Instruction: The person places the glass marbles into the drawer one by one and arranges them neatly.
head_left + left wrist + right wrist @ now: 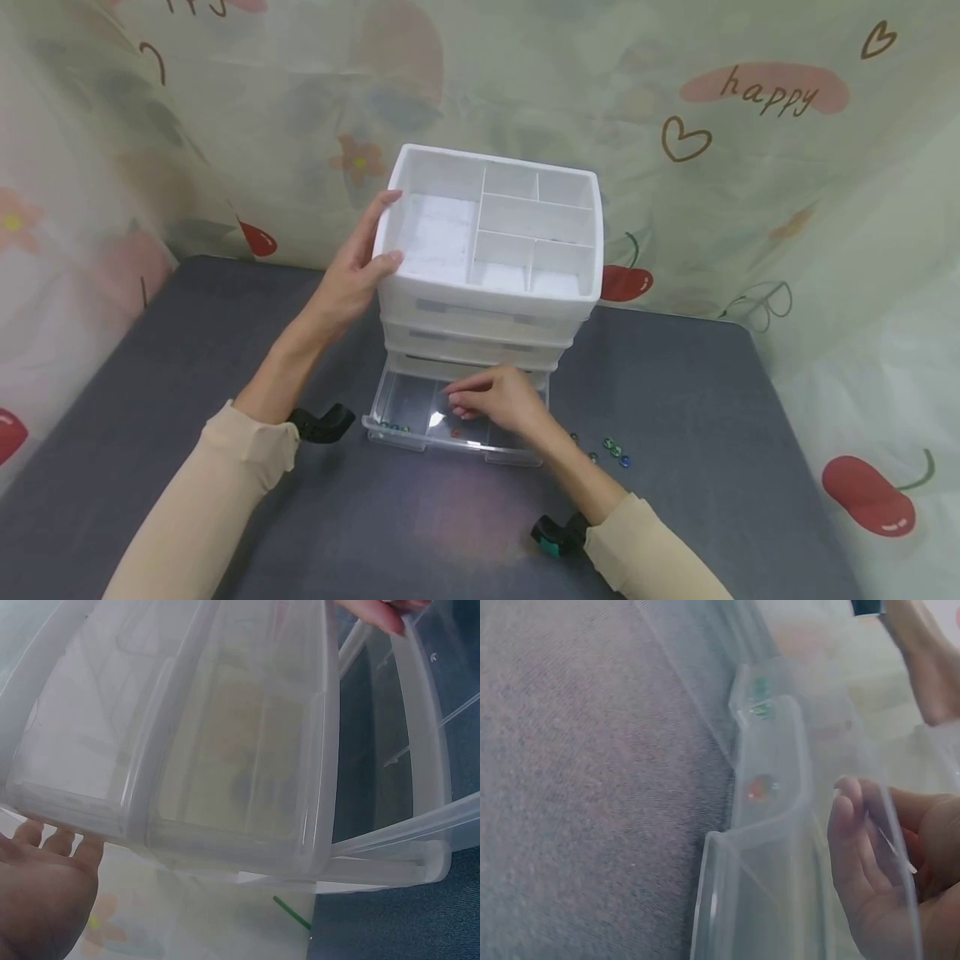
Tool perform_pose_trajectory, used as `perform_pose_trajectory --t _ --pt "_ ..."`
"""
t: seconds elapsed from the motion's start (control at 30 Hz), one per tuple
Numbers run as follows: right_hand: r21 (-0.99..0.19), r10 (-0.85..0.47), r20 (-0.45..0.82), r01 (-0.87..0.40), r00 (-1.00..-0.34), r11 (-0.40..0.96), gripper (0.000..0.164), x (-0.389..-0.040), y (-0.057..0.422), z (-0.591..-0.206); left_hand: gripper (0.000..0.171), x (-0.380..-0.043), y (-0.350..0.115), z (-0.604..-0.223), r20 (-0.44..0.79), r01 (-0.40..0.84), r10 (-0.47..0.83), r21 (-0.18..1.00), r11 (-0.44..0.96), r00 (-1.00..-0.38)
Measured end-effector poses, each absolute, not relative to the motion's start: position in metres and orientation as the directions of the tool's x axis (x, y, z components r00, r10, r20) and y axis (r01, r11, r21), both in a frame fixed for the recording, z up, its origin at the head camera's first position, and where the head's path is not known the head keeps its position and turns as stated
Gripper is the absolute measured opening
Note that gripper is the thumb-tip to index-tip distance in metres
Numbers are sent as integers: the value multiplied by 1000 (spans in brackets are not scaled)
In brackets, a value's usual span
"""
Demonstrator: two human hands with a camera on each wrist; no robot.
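Observation:
A white plastic drawer organizer [480, 293] stands on the table, with its clear bottom drawer [465, 446] pulled out. My left hand [348, 271] grips the organizer's upper left side, its thumb at the top rim. Over the open drawer is my right hand [504, 402], fingers loosely bent, with nothing visible between the fingertips in the right wrist view. An orange marble [763, 787] lies in the drawer's middle compartment, below the right fingers. Several green marbles [393, 427] sit in the left compartment. The right compartment is partly hidden by the right hand and forearm.
Several green and blue marbles [615, 451] lie loose on the dark grey table [300, 517], right of the drawer. The organizer's top tray [438, 237] has several compartments. A patterned cloth [525, 75] hangs behind and at both sides.

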State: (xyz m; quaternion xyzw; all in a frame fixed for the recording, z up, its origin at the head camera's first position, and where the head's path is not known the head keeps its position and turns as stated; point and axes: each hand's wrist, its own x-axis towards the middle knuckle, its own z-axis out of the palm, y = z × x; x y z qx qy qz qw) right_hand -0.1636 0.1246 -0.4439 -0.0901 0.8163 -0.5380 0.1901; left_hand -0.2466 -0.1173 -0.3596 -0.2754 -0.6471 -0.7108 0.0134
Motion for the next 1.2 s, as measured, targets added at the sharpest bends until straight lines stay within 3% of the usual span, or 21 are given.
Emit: perform_pose_trajectory --t 0.67,1.2 --pt "-973 -338 -117 39 -934 229 28 -147 175 -424 65 -247 -114 -359 421 379 326 907 -186 -847" --pt "-979 -236 -103 56 -966 197 32 -135 213 -421 65 -247 -115 -360 411 368 317 910 -190 -854"
